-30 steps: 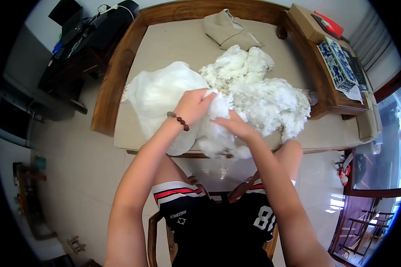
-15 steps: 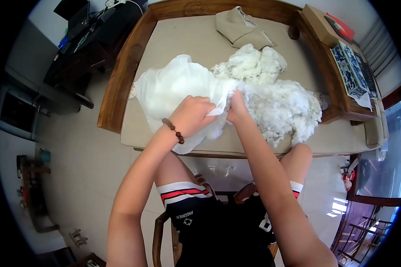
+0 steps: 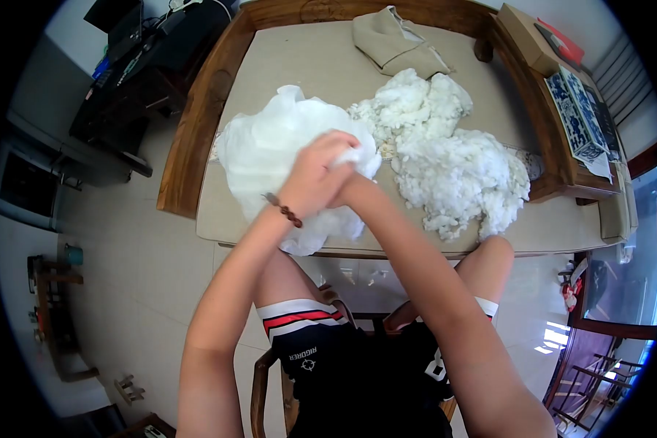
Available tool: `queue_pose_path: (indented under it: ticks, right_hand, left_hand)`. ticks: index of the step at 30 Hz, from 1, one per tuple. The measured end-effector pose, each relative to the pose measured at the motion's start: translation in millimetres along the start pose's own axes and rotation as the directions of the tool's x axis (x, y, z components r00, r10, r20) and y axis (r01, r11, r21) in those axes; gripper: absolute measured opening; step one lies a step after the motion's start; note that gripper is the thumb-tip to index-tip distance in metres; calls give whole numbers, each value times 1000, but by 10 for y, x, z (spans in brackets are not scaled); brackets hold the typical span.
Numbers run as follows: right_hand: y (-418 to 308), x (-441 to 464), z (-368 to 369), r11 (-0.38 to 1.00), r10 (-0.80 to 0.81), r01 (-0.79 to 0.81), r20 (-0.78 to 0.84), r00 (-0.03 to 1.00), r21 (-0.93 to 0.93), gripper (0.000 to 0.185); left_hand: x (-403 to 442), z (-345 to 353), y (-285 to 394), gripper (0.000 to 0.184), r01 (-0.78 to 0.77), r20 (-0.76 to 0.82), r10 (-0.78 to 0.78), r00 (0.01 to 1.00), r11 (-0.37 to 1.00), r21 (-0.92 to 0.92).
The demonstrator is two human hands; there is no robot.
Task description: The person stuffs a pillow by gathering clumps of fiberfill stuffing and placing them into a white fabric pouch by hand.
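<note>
A puffy white fabric cushion liner [image 3: 263,146] lies on the seat pad, left of centre. My left hand [image 3: 315,175], with a brown bead bracelet at the wrist, is closed on the liner's near right edge. My right hand [image 3: 349,188] is at the same edge, its wrist tight against my left hand. Its fingers are hidden behind my left hand and in the fabric. To the right lie two loose heaps of white fibre stuffing, a nearer heap [image 3: 463,182] and a farther heap [image 3: 416,106], both apart from my hands.
A beige cloth cover [image 3: 394,44] lies crumpled at the back of the seat pad [image 3: 299,55]. The wooden frame [image 3: 197,139] borders it. On the right armrest stand a cardboard box [image 3: 525,40] and a blue-and-white patterned box [image 3: 575,117]. My knees are near the front edge.
My right hand has moved left from beside the stuffing, in against my left hand at the liner's edge. The liner now lies apart from the near heap.
</note>
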State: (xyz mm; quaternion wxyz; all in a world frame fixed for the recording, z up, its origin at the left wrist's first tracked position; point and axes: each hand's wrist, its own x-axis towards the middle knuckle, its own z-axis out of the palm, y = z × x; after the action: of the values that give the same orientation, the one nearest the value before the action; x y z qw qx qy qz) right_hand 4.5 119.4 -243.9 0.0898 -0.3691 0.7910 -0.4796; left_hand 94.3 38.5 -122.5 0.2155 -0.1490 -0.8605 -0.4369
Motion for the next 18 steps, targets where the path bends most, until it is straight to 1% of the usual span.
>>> queue_pose_path:
  ticks: [2, 3, 5, 6, 7, 8, 9, 10, 11, 12, 13, 14, 15, 16, 18]
  right_hand:
    - [141, 70, 115, 995, -73, 73, 10, 997, -67, 39]
    - [211, 105, 154, 990, -100, 101, 19, 995, -93, 40]
    - [338, 136, 165, 981, -138, 141, 36, 990, -132, 41]
    - [449, 137, 179, 980, -146, 150, 44, 988, -134, 42]
    - [479, 132, 132, 979, -152, 157, 50, 987, -131, 42]
    - [511, 114, 66, 976, -166, 173, 65, 984, -130, 43]
    - [278, 18, -159, 979, -143, 154, 87, 986, -135, 45]
    - [24, -80, -394, 981, -120, 135, 109, 987, -141, 47]
    - [-203, -251, -649, 984, -68, 91, 152, 986, -153, 51]
    - [-250, -429, -809, 977, -189, 192, 36, 981, -96, 58]
    - [-172, -563, -868, 977, -187, 190, 37, 982, -101, 58]
    - [-78, -714, -890, 947, -263, 230, -131, 956, -226, 67]
    - [-20, -841, -909, 902, -353, 244, -282, 892, -357, 76]
    - [-54, -943, -939, 902, -352, 243, -281, 893, -357, 76]
    - [-144, -1118, -976, 913, -201, 75, -282, 938, -401, 97]
  left_hand:
    - [-27, 168, 193, 21, -6, 224, 31, 974, 994, -112]
    - [-25, 161, 188, 21, -7, 224, 31, 974, 994, -108]
    - [-63, 188, 158, 21, 9, 148, 1, 989, 998, -64]
    - [-83, 181, 16, 22, 36, 60, -36, 998, 999, 0]
    - [-88, 118, -66, 22, 38, 61, -38, 997, 999, -1]
    - [-88, 28, -141, 22, 134, 8, -134, 991, 991, -5]
    - [-96, -53, -200, 23, 228, -45, -228, 973, 974, -15]
    - [-116, -112, -260, 23, 225, -46, -225, 973, 974, -17]
    - [-144, -144, -321, 22, 258, -80, -260, 962, 966, -31]
    - [-148, -145, -358, 23, 289, -111, -293, 950, 956, -49]
    - [-144, -149, -370, 23, 287, -111, -291, 950, 956, -54]
    - [-158, -143, -370, 22, 320, -115, -325, 939, 945, -64]
    - [-160, -122, -371, 22, 350, -121, -357, 926, 934, -73]
    - [-156, -110, -376, 22, 351, -121, -358, 926, 933, -75]
    - [-156, -86, -380, 22, 346, -97, -355, 930, 933, -102]
